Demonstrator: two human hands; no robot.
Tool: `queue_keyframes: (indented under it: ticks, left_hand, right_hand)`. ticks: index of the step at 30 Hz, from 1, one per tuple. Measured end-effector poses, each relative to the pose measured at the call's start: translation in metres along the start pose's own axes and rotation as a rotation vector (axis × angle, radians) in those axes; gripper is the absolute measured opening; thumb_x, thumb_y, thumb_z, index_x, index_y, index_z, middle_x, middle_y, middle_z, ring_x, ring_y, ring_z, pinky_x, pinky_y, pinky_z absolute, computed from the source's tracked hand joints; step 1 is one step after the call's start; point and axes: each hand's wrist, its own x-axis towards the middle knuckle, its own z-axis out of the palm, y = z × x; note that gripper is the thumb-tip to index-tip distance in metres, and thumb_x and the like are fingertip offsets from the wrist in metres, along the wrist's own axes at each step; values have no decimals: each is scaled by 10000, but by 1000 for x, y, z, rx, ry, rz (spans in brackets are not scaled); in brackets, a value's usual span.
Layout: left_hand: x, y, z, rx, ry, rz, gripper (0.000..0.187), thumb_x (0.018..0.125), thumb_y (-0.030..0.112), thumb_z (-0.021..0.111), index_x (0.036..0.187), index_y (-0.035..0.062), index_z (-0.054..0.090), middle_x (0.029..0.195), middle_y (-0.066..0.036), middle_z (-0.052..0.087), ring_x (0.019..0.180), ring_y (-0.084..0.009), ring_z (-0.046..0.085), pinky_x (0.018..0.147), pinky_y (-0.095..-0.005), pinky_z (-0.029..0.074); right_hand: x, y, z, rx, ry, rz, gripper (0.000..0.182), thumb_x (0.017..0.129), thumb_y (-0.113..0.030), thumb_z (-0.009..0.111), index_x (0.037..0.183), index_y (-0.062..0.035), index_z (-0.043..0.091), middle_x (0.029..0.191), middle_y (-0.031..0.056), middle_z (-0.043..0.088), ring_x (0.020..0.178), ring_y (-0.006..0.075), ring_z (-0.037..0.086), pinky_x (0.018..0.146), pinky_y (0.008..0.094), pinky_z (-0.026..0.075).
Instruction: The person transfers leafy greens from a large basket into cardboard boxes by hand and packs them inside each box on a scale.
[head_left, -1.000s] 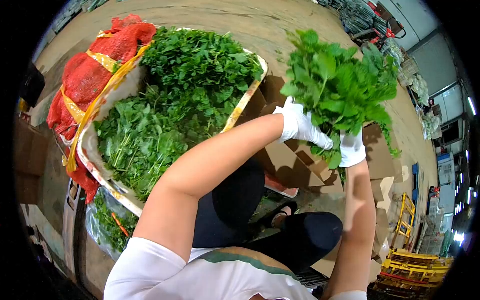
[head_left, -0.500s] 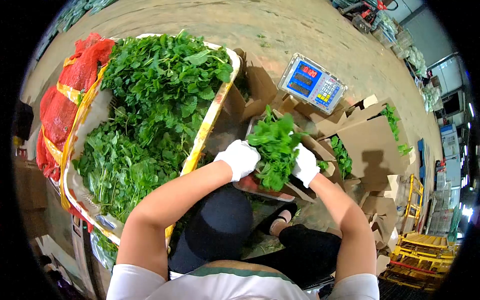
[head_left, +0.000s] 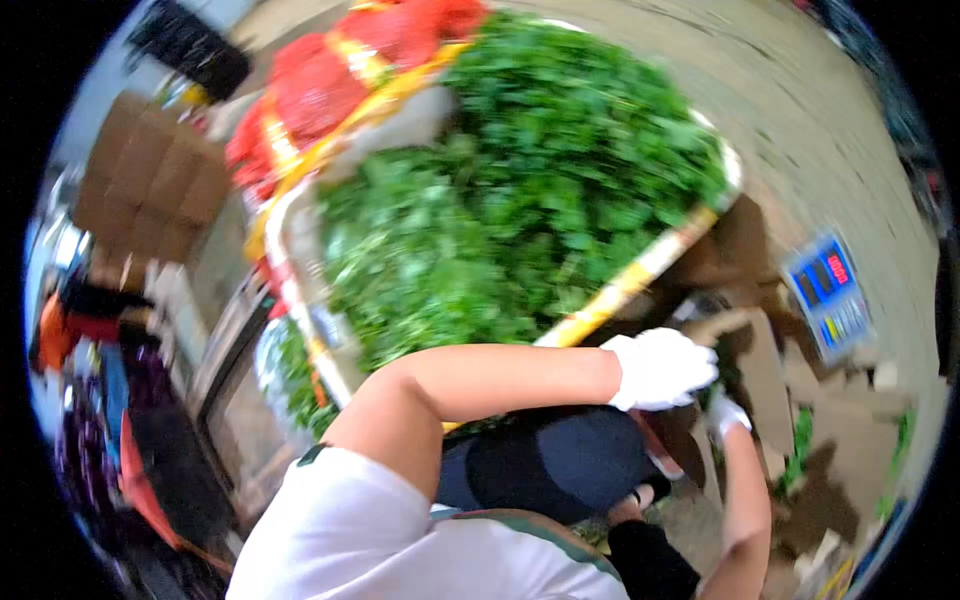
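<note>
My left hand (head_left: 662,371), in a white glove, reaches right past the tub's front corner, its fingers loosely stretched and apart, holding nothing visible. Close beyond its fingertips is my right hand (head_left: 729,413), also gloved and smeared by motion. Its fingers lie at the edge of a cardboard box (head_left: 765,375), and I cannot tell whether they hold anything. Dark green leaves (head_left: 733,362) show inside the box just above the right hand. To the left, a white tub (head_left: 290,235) with yellow tape on its rim is heaped with leafy green herbs (head_left: 590,140).
A digital scale display (head_left: 828,295) with red digits stands at the right. Red mesh sacks (head_left: 315,95) lean along the tub's far left side. More greens (head_left: 800,445) lie among cardboard at lower right. Stacked brown boxes (head_left: 150,180) stand at far left.
The view has swung left, so the tub now fills the middle. The bunch of greens between both hands no longer shows there. My left hand has opened; the scale's digits have changed.
</note>
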Motion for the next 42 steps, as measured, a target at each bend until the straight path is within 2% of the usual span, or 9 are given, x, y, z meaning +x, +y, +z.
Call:
queue_keyframes:
  ticks: [1,3,6,10,18,21,35,37,42]
  left_hand:
    - [-16,-5,-18,-34,316,120,169,747,238,555,824,90,584,784,-118,602,676,-319,591,611,-427,481]
    - [-45,2,-96,88,10,-194,171,752,181,529,886,85,576,812,-117,600,739,-315,583,659,-417,481]
    - [-144,-24,-154,268,546,-400,229,698,51,556,922,87,583,951,-101,610,854,-299,585,755,-368,482]
    - [-257,-35,-196,307,364,-1291,246,724,183,622,937,64,591,849,-106,639,758,-237,623,702,-324,493]
    - [-244,7,-135,291,-472,-1222,1164,573,523,706,1348,-54,56,1321,-325,273,1209,-418,322,1023,-496,209]
    - [-240,11,-108,425,-507,-1226,1184,544,507,737,1347,-68,84,1180,-298,407,1113,-394,406,965,-474,281]
    - [-267,-39,-119,109,-151,-1278,459,767,100,544,1206,62,417,873,-174,605,769,-299,592,685,-382,467]
    - [-293,-79,-110,-1131,786,-1482,390,834,223,520,1192,70,489,943,-113,624,795,-211,599,714,-325,465]
    - [-316,-72,-176,-1009,311,-938,352,908,210,410,1221,65,479,1177,-72,544,970,-174,564,853,-305,446]
  right_hand:
    - [-1,4,-2,-79,8,22,1124,613,-259,786,1376,-23,-5,1247,247,440,1124,324,473,979,373,359]
    - [-64,-11,-36,-135,19,60,821,773,-90,517,1388,-57,-25,1106,256,540,1029,355,538,896,405,409]
    - [-96,18,-32,9,493,27,783,665,-202,709,1315,-14,313,893,184,632,810,300,617,752,369,476]
    - [-73,71,-2,852,663,-284,524,703,22,648,1201,15,486,800,74,606,672,111,529,671,235,455]
    - [-140,-6,-15,963,538,-379,490,720,23,621,1188,52,480,960,132,606,812,135,574,727,240,472]
    - [-160,-28,-20,870,536,-369,493,720,12,623,1192,37,485,1046,160,592,878,168,581,761,265,473]
    - [-178,-40,-26,899,599,-445,499,724,6,619,1204,25,481,1070,150,582,896,153,568,783,257,457]
    - [-181,-40,-27,891,623,-443,475,741,5,611,1199,22,485,1074,143,582,901,154,568,792,256,453]
    - [-222,-100,-47,1093,859,-648,336,784,-24,609,1114,10,556,994,99,616,842,131,584,758,235,466]
